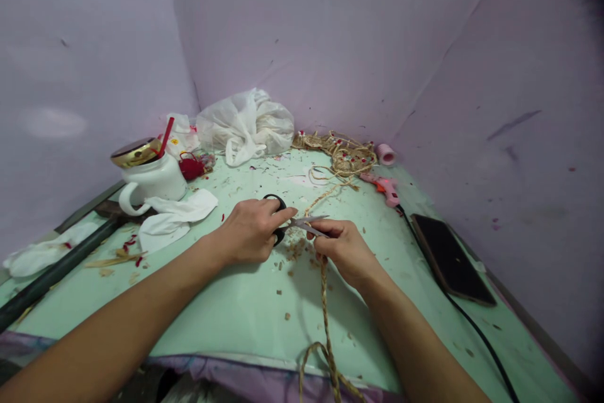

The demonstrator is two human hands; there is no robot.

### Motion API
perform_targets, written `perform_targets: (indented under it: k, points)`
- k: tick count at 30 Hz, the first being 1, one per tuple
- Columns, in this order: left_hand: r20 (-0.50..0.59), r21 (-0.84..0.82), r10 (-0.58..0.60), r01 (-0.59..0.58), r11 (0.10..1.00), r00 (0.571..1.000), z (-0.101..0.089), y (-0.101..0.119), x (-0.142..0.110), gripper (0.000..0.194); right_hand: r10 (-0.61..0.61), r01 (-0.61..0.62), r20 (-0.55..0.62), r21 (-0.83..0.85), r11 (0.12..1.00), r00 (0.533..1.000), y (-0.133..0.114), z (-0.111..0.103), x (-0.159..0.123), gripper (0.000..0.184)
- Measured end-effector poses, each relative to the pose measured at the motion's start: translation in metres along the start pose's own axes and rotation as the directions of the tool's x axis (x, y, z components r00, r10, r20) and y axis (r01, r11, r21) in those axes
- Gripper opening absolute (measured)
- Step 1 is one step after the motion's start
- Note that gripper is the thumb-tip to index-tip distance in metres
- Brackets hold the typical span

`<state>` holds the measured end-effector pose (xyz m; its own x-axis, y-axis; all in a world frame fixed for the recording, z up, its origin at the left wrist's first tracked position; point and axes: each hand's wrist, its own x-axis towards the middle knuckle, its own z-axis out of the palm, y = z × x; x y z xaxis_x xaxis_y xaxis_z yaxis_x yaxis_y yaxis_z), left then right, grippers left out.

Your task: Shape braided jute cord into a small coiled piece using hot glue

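Observation:
In the middle of the table, my left hand is closed around the black handles of a pair of scissors. The scissor blades are parted and point right, across a braided straw cord. My right hand pinches the braided cord just beside the blades. From that hand the cord hangs down over the table's front edge, where it loops. Its other stretch runs up toward a heap of coiled braid with red bits at the back. Small cut scraps lie beneath the scissors.
At left stand a white mug with a gold lid and a hammer-like tool with a dark handle. A plastic bag sits at the back. To the right lie a pink glue gun, its black cord and a phone.

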<state>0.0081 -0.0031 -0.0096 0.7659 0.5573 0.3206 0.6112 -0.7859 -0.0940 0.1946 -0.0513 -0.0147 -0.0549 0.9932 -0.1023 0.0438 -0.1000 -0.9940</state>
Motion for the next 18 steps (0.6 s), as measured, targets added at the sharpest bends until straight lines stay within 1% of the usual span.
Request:
perform_targets:
  k: [10,14,16,18]
  points:
    - [0.094,0.042,-0.016,0.013,0.999,0.995,0.001,-0.001,0.000,0.053,0.030,-0.030,0.025,0.024,0.999,0.999,0.006,-0.002,0.003,0.016]
    - [0.116,0.030,-0.025,0.022,0.999,0.993,0.001,-0.004,0.000,0.051,0.031,-0.032,0.024,0.047,0.998,0.999,0.002,-0.002,0.002,0.021]
    - [0.112,-0.030,-0.030,0.034,0.999,0.993,0.003,-0.006,0.000,0.052,0.029,-0.031,0.026,0.063,0.998,0.999,-0.001,-0.002,0.002,0.025]
    - [0.072,-0.183,-0.063,0.076,0.980,0.995,0.005,-0.008,0.001,0.048,0.045,-0.046,0.016,0.094,0.994,0.999,-0.004,-0.002,0.001,0.029]
